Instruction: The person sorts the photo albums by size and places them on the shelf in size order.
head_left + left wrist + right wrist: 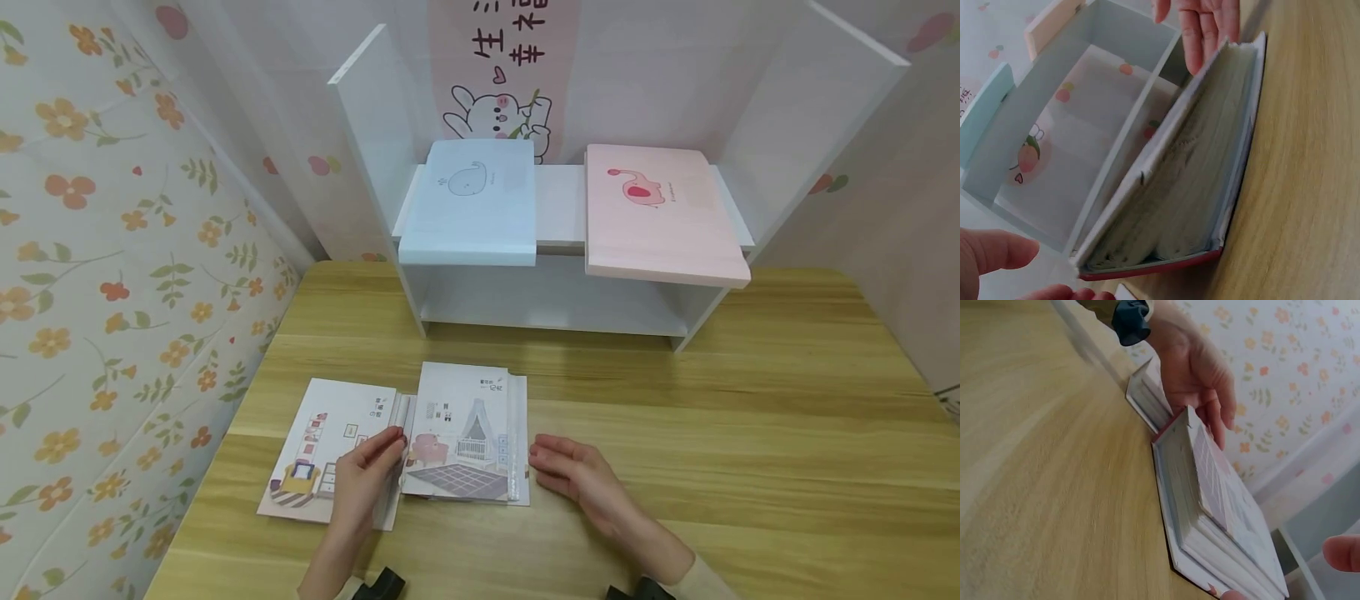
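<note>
A thick white photo album with a room drawing on its cover lies on the wooden table between my hands. Its red spine faces my left hand, and translucent page edges fan out in the left wrist view. The left fingers are beside that spine, thumb and fingers apart. To the left lies a second album with a yellow armchair on its cover, partly behind the left hand. My right hand is at the first album's right edge, fingers fairly straight; whether it touches the album I cannot tell.
Behind the albums stands a white two-tier shelf with tall side panels. On its upper board lie a light blue album and a pink album, both jutting over the front edge. A flowered curtain hangs along the left.
</note>
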`<state>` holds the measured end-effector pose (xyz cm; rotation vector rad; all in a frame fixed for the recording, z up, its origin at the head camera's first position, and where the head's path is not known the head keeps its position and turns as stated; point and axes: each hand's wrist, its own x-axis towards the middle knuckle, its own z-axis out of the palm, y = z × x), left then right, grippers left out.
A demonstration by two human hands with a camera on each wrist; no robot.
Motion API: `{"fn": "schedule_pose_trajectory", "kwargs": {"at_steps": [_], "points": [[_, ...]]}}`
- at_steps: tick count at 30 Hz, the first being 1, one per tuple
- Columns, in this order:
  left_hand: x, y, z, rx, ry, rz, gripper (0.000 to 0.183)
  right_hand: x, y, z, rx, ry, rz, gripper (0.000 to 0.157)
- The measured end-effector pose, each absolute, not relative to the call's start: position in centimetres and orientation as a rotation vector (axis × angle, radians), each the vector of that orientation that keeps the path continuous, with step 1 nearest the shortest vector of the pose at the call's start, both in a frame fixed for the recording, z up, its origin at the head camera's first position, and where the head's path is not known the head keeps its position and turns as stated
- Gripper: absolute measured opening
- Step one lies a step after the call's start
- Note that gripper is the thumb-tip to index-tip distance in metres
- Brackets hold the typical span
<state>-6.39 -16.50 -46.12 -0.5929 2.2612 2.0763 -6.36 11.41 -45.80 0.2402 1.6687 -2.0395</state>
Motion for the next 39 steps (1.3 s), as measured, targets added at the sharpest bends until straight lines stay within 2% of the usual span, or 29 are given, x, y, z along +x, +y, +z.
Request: {"fn": "schedule_pose_trajectory", "kwargs": {"at_steps": [13,29,39], "points": [[-4.5,-16.6,-45.5,-0.445,2.319,1.814,0.036,-5.8,12.3,-45.8,0.201,1.596,-1.998,0.062],[-4.6,-16.1,-46.1,-0.428,2.268,1.808,0.033,-5.8,12.2,-46.0,0.255,1.444,-2.035,0.06],[-4.5,-16.3,-46.4,-0.38,2.156,1.965,0.039,-6.0,11.4,-45.8,0.292,1.438,-2.049,0.059]]}}
